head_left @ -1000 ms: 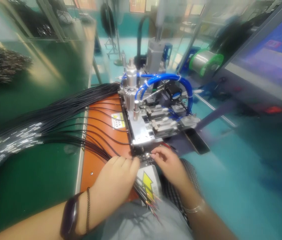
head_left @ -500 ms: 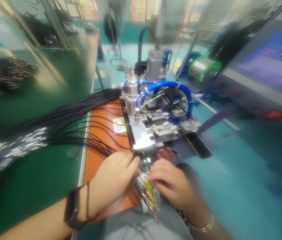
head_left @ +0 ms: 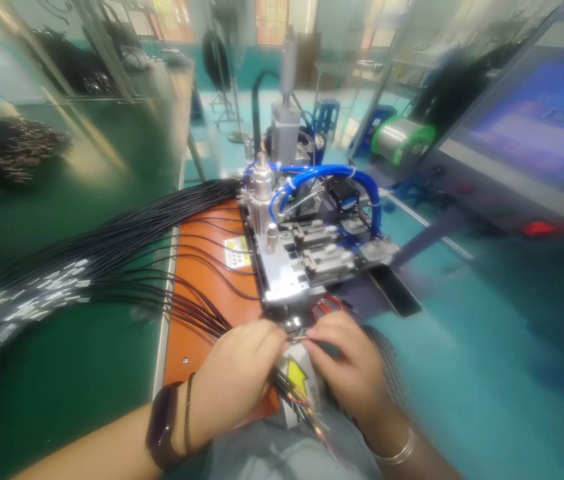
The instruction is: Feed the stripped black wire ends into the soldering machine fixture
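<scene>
My left hand [head_left: 242, 370] is closed round black cables [head_left: 207, 313] that run in from the left across the orange work surface. Below its fingers hangs a bunch of stripped cable ends [head_left: 307, 408] with thin coloured wires. One cable end [head_left: 299, 339] sticks out from my left fingertips towards my right hand [head_left: 349, 360]. The right thumb and forefinger pinch the thin wires at its tip. Both hands are just in front of the metal machine [head_left: 287, 277], close to its front edge. A yellow arrow label [head_left: 298, 375] shows beneath them.
A thick bundle of black cables [head_left: 137, 217] lies to the left, reaching the machine. Blue air tubes [head_left: 332, 172] arch over the machine. A phone [head_left: 395, 291] lies at its right. A green-rimmed wire spool [head_left: 402, 141] and a lit screen [head_left: 552, 120] stand farther right.
My hands have come closer together, and a cable end now spans between their fingertips. The right fingers have closed on its wires. The view has shifted slightly.
</scene>
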The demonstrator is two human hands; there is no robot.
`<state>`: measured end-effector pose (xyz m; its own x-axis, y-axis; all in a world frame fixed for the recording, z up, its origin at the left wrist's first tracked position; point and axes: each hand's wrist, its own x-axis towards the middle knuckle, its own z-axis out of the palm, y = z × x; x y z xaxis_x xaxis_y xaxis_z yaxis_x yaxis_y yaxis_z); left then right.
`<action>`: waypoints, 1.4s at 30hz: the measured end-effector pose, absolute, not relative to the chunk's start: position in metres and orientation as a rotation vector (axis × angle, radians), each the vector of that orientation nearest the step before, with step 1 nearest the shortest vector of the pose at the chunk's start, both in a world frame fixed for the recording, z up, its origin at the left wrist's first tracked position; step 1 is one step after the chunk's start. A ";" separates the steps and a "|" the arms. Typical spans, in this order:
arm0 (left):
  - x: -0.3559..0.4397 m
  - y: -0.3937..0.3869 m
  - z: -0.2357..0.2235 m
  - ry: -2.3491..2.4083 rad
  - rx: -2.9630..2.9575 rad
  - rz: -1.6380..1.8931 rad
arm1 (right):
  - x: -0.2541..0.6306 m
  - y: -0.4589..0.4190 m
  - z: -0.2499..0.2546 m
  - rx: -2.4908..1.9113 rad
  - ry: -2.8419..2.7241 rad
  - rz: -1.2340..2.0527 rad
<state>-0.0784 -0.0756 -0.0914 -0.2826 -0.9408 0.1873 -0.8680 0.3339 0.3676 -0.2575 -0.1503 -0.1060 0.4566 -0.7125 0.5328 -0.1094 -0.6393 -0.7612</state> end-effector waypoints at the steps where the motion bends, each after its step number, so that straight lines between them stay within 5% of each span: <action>1: -0.079 -0.075 -0.091 -2.217 1.602 -0.273 | -0.258 -0.149 -0.105 -2.070 0.660 -1.181; 8: -0.080 -0.076 -0.088 -2.119 1.590 -0.128 | -0.256 -0.144 -0.103 -2.256 0.662 -0.933; 24: -0.081 -0.076 -0.090 -2.163 1.606 -0.156 | -0.255 -0.144 -0.100 -2.198 0.795 -1.153; 34: -0.075 -0.072 -0.093 -2.375 1.422 -0.058 | -0.251 -0.157 -0.081 -2.000 0.666 -0.597; 42: -0.079 -0.076 -0.088 -2.084 1.605 -0.211 | -0.254 -0.159 -0.089 -1.772 0.939 -0.760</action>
<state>-0.0790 -0.0763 -0.0876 -0.1820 -0.9398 0.2891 -0.8627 0.2937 0.4116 -0.2536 -0.1586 -0.0894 0.5103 -0.8559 0.0836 -0.2608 -0.2467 -0.9333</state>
